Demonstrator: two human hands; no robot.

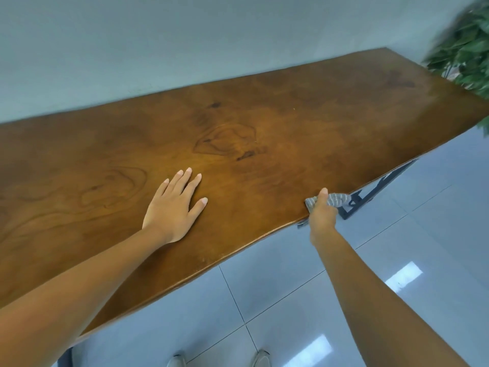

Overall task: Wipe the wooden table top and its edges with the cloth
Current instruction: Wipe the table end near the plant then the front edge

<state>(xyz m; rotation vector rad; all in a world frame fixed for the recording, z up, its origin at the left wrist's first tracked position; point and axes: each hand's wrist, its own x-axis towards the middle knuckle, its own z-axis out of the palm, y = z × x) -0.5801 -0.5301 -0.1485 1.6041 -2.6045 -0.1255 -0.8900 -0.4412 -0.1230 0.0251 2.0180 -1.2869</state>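
A long wooden table top (277, 123) with dark grain knots runs from lower left to upper right. My left hand (174, 207) lies flat on it, fingers spread and straight, near the front edge. My right hand (321, 215) grips a grey striped cloth (337, 199) wrapped over the table's front edge, thumb on top of the wood and fingers under the edge. Part of the cloth hangs out below my hand.
A black metal table frame (370, 192) shows under the front edge to the right. A leafy green plant (465, 49) stands at the table's far right end. A grey wall lies behind the table; glossy floor tiles (397, 247) and my shoes (262, 358) below.
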